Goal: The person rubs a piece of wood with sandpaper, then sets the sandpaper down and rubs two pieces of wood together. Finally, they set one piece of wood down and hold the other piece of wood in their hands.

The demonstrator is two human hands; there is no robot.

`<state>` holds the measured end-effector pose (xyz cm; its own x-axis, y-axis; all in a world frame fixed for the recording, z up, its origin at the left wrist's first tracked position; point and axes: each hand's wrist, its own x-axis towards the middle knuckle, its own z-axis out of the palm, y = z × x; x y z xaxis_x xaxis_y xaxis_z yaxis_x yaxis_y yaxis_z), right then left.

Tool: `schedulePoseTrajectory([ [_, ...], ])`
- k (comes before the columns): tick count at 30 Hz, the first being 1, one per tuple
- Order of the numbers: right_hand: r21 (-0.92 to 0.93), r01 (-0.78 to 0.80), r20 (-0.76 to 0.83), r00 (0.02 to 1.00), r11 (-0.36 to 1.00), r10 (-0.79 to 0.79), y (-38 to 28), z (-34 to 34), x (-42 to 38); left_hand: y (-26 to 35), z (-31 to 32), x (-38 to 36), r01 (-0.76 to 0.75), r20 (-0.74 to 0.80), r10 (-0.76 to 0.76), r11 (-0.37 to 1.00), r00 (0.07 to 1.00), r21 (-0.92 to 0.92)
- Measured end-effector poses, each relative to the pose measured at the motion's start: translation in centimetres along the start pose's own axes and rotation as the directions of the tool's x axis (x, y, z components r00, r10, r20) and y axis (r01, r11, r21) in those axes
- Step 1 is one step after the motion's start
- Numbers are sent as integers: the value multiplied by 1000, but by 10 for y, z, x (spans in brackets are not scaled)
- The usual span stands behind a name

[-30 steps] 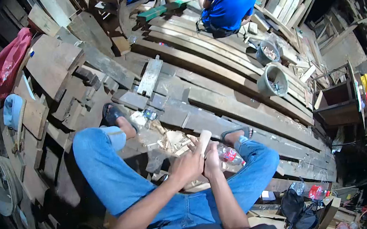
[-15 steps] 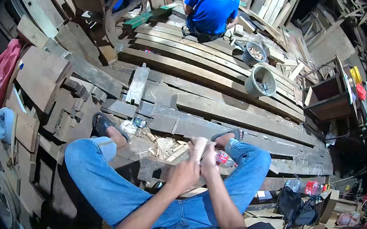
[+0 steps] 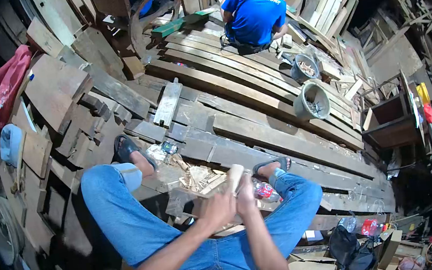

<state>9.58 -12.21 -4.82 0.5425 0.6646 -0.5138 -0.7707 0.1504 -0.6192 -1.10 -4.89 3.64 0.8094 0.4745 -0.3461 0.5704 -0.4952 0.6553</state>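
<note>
Both hands meet between my knees, smeared by motion. My left hand (image 3: pixel 218 208) is closed around the lower part of a pale piece of wood (image 3: pixel 235 174), whose blunt end sticks up past the fingers. My right hand (image 3: pixel 245 198) is closed right beside it, touching or nearly touching the wood; what it grips is blurred. Behind the hands lies a pile of wood chips and short offcuts (image 3: pixel 199 177) on the boards. A plastic bottle with a red label (image 3: pixel 266 190) lies just right of my right hand.
Long planks (image 3: pixel 279 130) cover the floor ahead. Two buckets, a near one (image 3: pixel 303 105) and a far one (image 3: pixel 296 74), stand on the right. A person in a blue shirt (image 3: pixel 254 16) squats at the back. Stacked boards (image 3: pixel 56 92) and a red bag (image 3: pixel 3 90) are left.
The whole view has shifted slightly, so the surroundings sit a little lower and to the right. Both hands stay together at the pale wood, with small blurred movement.
</note>
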Motion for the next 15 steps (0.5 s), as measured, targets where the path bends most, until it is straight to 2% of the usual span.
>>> schedulePoseTrajectory([
  [1, 38, -14, -106, 994, 999, 18, -10, -2, 14, 8, -4, -9, -46, -14, 45, 997, 999, -57],
  [3, 29, -18, -52, 998, 999, 19, -11, -9, 12, 21, -19, -11, -35, 32, 37, 999, 999, -33],
  [5, -43, -8, -57, 998, 999, 6, 9, 4, -5, 1, -6, 4, -10, -36, 8, 999, 999, -32],
  [7, 13, -57, -35, 998, 998, 58, 16, 19, -19, -2, -8, 7, 36, -3, -36, 999, 999, 3],
  [9, -98, -23, -183, 983, 995, 5, 19, -8, 8, 2, -10, -2, 31, 6, -32, 996, 999, 82],
  [10, 3, -31, -138, 990, 1000, 32, -3, 7, 7, 5, -6, -8, -22, -43, 27, 995, 999, 101],
  [11, 108, -87, -72, 993, 990, 95, 2, -21, 25, 10, -6, -13, -41, -12, 42, 992, 999, 121],
  [13, -38, 46, -135, 990, 998, -51, -7, 8, 1, 8, -5, -7, -19, -15, 20, 994, 1000, 107],
  [15, 1, -41, -145, 989, 999, 41, 28, -1, -5, 0, -12, 2, 45, -2, -45, 996, 999, 80],
])
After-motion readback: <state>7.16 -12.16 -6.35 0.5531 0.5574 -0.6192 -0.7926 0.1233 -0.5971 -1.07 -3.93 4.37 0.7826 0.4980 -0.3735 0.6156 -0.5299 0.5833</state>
